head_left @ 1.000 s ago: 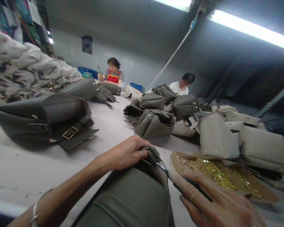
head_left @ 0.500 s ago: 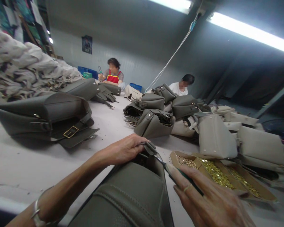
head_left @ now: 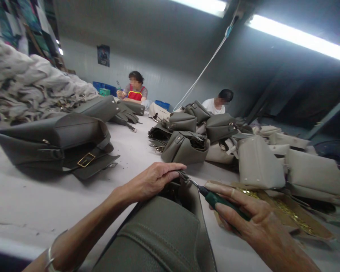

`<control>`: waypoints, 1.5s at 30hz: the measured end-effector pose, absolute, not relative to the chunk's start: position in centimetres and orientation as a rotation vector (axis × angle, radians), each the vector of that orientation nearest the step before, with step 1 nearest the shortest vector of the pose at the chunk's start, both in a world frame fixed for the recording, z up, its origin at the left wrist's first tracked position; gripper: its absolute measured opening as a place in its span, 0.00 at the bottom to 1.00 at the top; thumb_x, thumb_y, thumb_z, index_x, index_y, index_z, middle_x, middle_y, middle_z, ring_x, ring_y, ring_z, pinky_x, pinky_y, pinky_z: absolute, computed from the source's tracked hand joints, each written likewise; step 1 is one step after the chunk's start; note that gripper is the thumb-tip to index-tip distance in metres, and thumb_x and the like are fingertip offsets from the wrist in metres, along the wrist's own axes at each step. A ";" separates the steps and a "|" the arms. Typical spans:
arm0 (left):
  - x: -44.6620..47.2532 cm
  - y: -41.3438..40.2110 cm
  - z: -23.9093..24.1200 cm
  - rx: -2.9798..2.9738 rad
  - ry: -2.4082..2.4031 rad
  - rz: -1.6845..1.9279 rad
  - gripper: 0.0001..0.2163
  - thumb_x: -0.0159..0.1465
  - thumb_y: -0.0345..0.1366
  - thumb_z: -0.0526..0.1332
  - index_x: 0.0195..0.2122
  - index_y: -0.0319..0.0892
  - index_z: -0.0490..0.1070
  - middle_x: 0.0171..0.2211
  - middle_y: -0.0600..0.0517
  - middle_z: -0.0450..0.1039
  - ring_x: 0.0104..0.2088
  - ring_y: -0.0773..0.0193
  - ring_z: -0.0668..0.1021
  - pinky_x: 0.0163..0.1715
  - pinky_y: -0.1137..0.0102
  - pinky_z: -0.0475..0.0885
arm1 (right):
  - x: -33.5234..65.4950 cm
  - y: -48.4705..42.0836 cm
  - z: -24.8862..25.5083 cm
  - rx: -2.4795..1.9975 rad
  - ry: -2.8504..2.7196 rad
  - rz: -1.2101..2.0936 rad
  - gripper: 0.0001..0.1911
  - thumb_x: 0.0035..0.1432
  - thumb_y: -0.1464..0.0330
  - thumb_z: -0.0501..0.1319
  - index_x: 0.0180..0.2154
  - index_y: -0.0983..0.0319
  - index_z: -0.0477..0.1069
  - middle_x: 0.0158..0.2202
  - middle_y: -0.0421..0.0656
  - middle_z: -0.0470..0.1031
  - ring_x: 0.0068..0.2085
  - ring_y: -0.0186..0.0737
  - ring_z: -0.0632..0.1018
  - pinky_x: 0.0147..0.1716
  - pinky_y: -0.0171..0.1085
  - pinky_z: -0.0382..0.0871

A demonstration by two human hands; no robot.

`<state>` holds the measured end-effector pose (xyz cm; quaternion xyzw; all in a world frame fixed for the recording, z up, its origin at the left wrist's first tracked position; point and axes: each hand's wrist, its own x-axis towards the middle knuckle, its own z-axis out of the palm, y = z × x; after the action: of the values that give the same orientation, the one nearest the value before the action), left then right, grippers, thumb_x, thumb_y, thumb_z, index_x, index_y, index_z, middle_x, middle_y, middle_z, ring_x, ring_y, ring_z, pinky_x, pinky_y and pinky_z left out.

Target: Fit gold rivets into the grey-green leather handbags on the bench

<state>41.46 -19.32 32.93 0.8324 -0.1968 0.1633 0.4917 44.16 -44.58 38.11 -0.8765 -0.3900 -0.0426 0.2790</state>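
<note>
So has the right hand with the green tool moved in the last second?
Yes. The right hand now grips the green-handled tool and covers more of the cardboard tray, its tip up by the left hand.

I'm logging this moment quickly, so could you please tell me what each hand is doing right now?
Left hand: closed on the top edge of the olive bag.
Right hand: closed around a green-handled screwdriver.

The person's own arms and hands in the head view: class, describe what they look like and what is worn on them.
Both forearms are bare, with no sleeves and no gloves in view. The left hand has a thin silver-coloured bangle round its wrist. The right hand wears a plain, pale ring on one finger. No watch, tape or markings show on either arm.
</note>
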 end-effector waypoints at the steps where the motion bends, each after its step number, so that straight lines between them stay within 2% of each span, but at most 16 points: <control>1: 41.6 -19.3 33.0 2.027 -0.470 0.396 0.16 0.69 0.36 0.51 0.55 0.39 0.67 0.53 0.53 0.70 0.53 0.66 0.71 0.55 0.77 0.60 | 44.1 -44.5 38.2 -2.384 -1.170 -0.259 0.16 0.62 0.63 0.56 0.50 0.59 0.72 0.34 0.43 0.76 0.35 0.43 0.77 0.32 0.38 0.74; 3: 41.7 -19.4 33.2 2.033 -0.447 0.375 0.16 0.69 0.37 0.51 0.54 0.39 0.68 0.51 0.52 0.71 0.51 0.65 0.72 0.54 0.75 0.61 | 43.8 -44.5 38.2 -2.393 -1.430 -0.555 0.16 0.63 0.68 0.54 0.51 0.59 0.70 0.45 0.44 0.75 0.44 0.45 0.76 0.41 0.41 0.74; 6: 41.6 -19.7 33.4 2.015 -0.418 0.341 0.16 0.69 0.39 0.51 0.53 0.40 0.69 0.49 0.52 0.72 0.49 0.62 0.74 0.53 0.72 0.63 | 42.8 -44.4 38.1 -2.440 -1.730 -0.906 0.20 0.63 0.75 0.48 0.56 0.64 0.64 0.50 0.49 0.72 0.47 0.46 0.75 0.41 0.42 0.76; 9: 41.6 -19.9 33.4 2.002 -0.413 0.348 0.16 0.69 0.41 0.52 0.53 0.41 0.70 0.49 0.52 0.73 0.49 0.61 0.74 0.53 0.71 0.63 | 41.5 -44.1 38.4 -2.562 -1.905 -1.128 0.23 0.61 0.78 0.47 0.56 0.67 0.64 0.49 0.53 0.71 0.46 0.51 0.75 0.38 0.45 0.76; 12: 41.8 -20.3 33.2 2.004 -0.416 0.348 0.16 0.69 0.42 0.51 0.53 0.42 0.70 0.49 0.53 0.72 0.49 0.60 0.73 0.54 0.70 0.62 | 40.4 -43.4 38.8 -2.564 -1.964 -1.312 0.21 0.60 0.78 0.49 0.52 0.66 0.69 0.46 0.54 0.73 0.43 0.51 0.75 0.40 0.45 0.74; 15: 41.8 -20.9 33.3 2.039 -0.419 0.366 0.16 0.69 0.41 0.51 0.52 0.42 0.70 0.49 0.53 0.72 0.50 0.60 0.73 0.53 0.71 0.63 | 39.6 -42.5 39.0 -2.531 -1.970 -1.430 0.18 0.59 0.77 0.50 0.47 0.68 0.72 0.43 0.56 0.73 0.40 0.53 0.75 0.32 0.44 0.72; 18: 41.7 -21.5 33.7 2.100 -0.416 0.388 0.15 0.68 0.40 0.52 0.51 0.41 0.71 0.49 0.52 0.73 0.49 0.60 0.73 0.51 0.71 0.64 | 39.2 -41.9 39.2 -2.544 -2.004 -1.409 0.15 0.55 0.75 0.52 0.41 0.69 0.74 0.38 0.57 0.74 0.36 0.54 0.74 0.24 0.42 0.68; 21: 41.5 -21.5 33.7 2.125 -0.412 0.378 0.15 0.69 0.41 0.51 0.50 0.42 0.71 0.47 0.52 0.73 0.48 0.59 0.73 0.50 0.71 0.64 | 39.5 -41.7 39.7 -2.535 -2.118 -1.305 0.13 0.50 0.76 0.55 0.37 0.69 0.74 0.33 0.56 0.73 0.33 0.53 0.73 0.23 0.43 0.67; 23: 41.5 -21.1 33.3 2.116 -0.401 0.340 0.16 0.68 0.40 0.51 0.52 0.42 0.69 0.49 0.50 0.72 0.50 0.58 0.72 0.52 0.69 0.64 | 39.9 -41.8 40.2 -2.553 -2.168 -1.229 0.15 0.46 0.78 0.57 0.37 0.68 0.74 0.31 0.53 0.72 0.32 0.50 0.73 0.24 0.42 0.68; 26: 41.4 -20.4 32.7 2.051 -0.397 0.263 0.20 0.62 0.34 0.55 0.56 0.39 0.65 0.52 0.48 0.69 0.53 0.56 0.70 0.55 0.65 0.62 | 40.6 -42.1 41.0 -2.609 -2.163 -1.150 0.21 0.42 0.81 0.59 0.41 0.66 0.73 0.31 0.47 0.71 0.29 0.44 0.72 0.23 0.37 0.69; 29: 41.3 -20.1 32.3 1.960 -0.408 0.211 0.23 0.56 0.30 0.58 0.56 0.38 0.65 0.50 0.48 0.70 0.50 0.56 0.72 0.54 0.64 0.64 | 41.1 -42.5 41.3 -2.601 -2.188 -1.100 0.22 0.41 0.81 0.60 0.43 0.66 0.73 0.30 0.46 0.69 0.28 0.41 0.71 0.22 0.34 0.69; 32: 41.5 -20.2 32.1 1.937 -0.401 0.197 0.22 0.57 0.31 0.60 0.54 0.39 0.68 0.47 0.48 0.72 0.48 0.56 0.73 0.51 0.65 0.67 | 41.3 -42.6 41.2 -2.574 -2.248 -1.116 0.24 0.40 0.81 0.61 0.43 0.66 0.72 0.29 0.45 0.68 0.27 0.42 0.70 0.21 0.35 0.67; 38: 42.1 -20.3 31.5 1.938 -0.387 0.164 0.22 0.57 0.33 0.61 0.54 0.38 0.68 0.45 0.47 0.73 0.45 0.56 0.73 0.47 0.67 0.68 | 41.3 -41.9 41.5 -2.583 -2.405 -1.126 0.17 0.44 0.80 0.60 0.39 0.65 0.73 0.27 0.45 0.67 0.26 0.46 0.69 0.19 0.39 0.64; 41: 42.1 -20.4 31.4 1.901 -0.363 0.141 0.22 0.57 0.32 0.61 0.54 0.38 0.68 0.45 0.47 0.73 0.44 0.58 0.73 0.45 0.68 0.67 | 42.3 -42.4 41.0 -2.600 -2.276 -0.964 0.20 0.46 0.81 0.61 0.43 0.64 0.72 0.29 0.44 0.68 0.27 0.43 0.71 0.21 0.37 0.65; 45: 42.0 -20.6 31.6 1.896 -0.329 0.111 0.21 0.56 0.31 0.60 0.53 0.38 0.68 0.44 0.49 0.73 0.43 0.58 0.74 0.43 0.69 0.67 | 45.1 -44.1 38.6 -2.533 -1.960 -0.717 0.21 0.55 0.79 0.59 0.50 0.61 0.69 0.37 0.45 0.71 0.31 0.41 0.74 0.27 0.37 0.69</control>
<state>42.02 -20.60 31.59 0.8080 -0.1400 0.0472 0.5704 45.07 -44.12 38.62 -0.7699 -0.5957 -0.2178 -0.0704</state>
